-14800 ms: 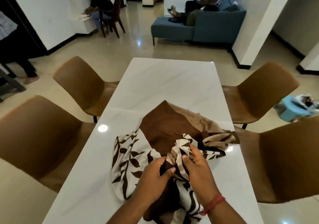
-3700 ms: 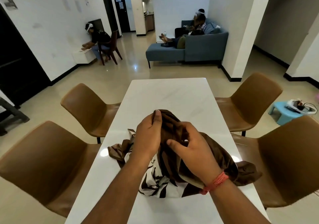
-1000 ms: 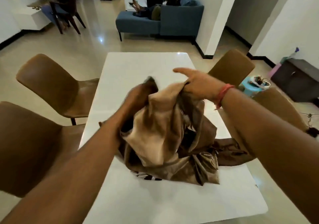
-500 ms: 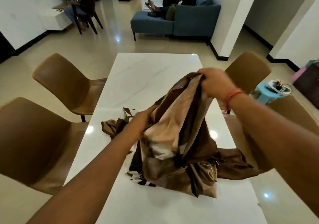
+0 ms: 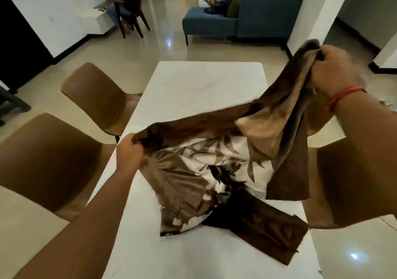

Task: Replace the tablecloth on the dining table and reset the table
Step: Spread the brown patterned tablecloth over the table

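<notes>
A brown tablecloth [image 5: 206, 171] with a white leaf-print middle is half spread over the near end of the white marble dining table [image 5: 206, 81]. My left hand [image 5: 130, 153] grips its brown edge low at the table's left side. My right hand [image 5: 335, 70], with a red thread on the wrist, grips a bunched corner raised high to the right, beyond the table's edge. The cloth stretches between both hands. Its lower folds lie crumpled on the tabletop.
Two brown chairs [image 5: 101, 98] stand along the left side and another [image 5: 354, 182] on the right, partly behind my arm. A blue sofa [image 5: 242, 20] with a person lying on it sits beyond the table. Another person sits on a dark chair [image 5: 129, 18] at far left.
My hands have pulled apart: the right one rose and swung out to the right, the left moved to the table's left edge. The bunched cloth has opened, showing its leaf print.
</notes>
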### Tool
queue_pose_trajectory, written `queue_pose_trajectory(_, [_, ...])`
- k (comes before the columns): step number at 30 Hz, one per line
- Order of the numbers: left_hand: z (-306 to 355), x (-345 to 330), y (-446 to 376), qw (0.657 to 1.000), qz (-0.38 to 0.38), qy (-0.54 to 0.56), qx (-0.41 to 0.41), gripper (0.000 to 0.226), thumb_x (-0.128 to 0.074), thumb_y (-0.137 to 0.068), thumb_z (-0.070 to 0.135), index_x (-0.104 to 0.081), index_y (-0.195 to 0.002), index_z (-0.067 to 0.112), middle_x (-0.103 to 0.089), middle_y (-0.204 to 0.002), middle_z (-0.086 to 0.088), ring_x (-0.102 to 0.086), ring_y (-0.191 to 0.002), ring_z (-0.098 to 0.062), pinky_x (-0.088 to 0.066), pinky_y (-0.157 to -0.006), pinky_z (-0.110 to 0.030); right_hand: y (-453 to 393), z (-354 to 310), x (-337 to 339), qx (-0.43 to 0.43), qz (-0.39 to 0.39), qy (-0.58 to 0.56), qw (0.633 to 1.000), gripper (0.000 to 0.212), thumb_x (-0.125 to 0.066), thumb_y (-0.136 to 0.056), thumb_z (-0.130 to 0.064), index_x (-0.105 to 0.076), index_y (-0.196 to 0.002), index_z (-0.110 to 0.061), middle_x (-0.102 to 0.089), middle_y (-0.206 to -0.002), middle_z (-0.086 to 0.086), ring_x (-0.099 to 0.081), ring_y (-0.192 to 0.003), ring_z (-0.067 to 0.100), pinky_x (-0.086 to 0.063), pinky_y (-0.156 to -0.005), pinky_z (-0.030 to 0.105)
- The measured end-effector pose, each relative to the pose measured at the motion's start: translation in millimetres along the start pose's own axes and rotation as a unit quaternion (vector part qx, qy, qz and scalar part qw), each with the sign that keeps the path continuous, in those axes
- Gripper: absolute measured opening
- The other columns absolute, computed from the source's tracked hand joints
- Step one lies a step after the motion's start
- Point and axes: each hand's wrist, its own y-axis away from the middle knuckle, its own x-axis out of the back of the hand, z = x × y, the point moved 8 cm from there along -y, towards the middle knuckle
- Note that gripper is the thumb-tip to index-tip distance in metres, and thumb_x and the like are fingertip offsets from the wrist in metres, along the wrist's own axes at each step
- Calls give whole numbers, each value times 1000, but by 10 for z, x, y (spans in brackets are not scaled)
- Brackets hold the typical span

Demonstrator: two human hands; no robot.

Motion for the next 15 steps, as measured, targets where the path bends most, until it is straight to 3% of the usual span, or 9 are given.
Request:
queue_pose_trajectory(3, [579, -138, 145, 996, -47, 36, -66, 26, -43, -100, 15, -66, -112, 12, -66, -110, -8, -58, -100, -27, -45, -92, -34, 383, -375, -558, 124, -162, 71, 976, 31, -48, -91, 0, -69, -113, -10, -68, -108, 13, -60, -102, 30, -43, -85, 28])
queue_pose_trajectory(6, [886, -355, 283, 986, -115, -39, -116, 16, -46, -100, 20, -62, -100, 23, -61, -99, 2, -59, -94, -23, -45, -89, -31, 860, -462, -1155, 186, -315, 110, 924, 28, -51, -91, -7, -69, -109, -19, -66, -103, -3, -58, -99, 18, -43, -85, 28])
queue_pose_trajectory(8, [822, -487, 363, 977, -153, -90, -120, 18, -48, -99, 22, -65, -106, 23, -62, -102, 1, -60, -96, -24, -47, -94, -34, 1170, -427, -1497, 207, -392, 125, 888, 26, -53, -91, -14, -68, -110, -23, -69, -107, -2, -60, -100, 19, -46, -86, 31])
queue_pose_trajectory(12, [228, -792, 480, 939, -261, -202, -102, 31, -49, -96, 24, -62, -124, 22, -63, -123, -6, -59, -107, -27, -48, -96, -33, 1618, -135, -2048, 171, -474, 188, 843, 49, -54, -90, -16, -49, -138, -23, -62, -126, 11, -59, -109, 30, -47, -92, 34])
queue_pose_trajectory(15, [-205, -933, 516, 919, -286, -251, -101, 30, -54, -91, 25, -59, -120, 25, -67, -115, -5, -62, -96, -22, -55, -89, -35, 1874, 97, -2370, 134, -489, 242, 827, 63, -55, -88, -15, -33, -148, -17, -63, -119, 16, -62, -102, 32, -53, -88, 40])
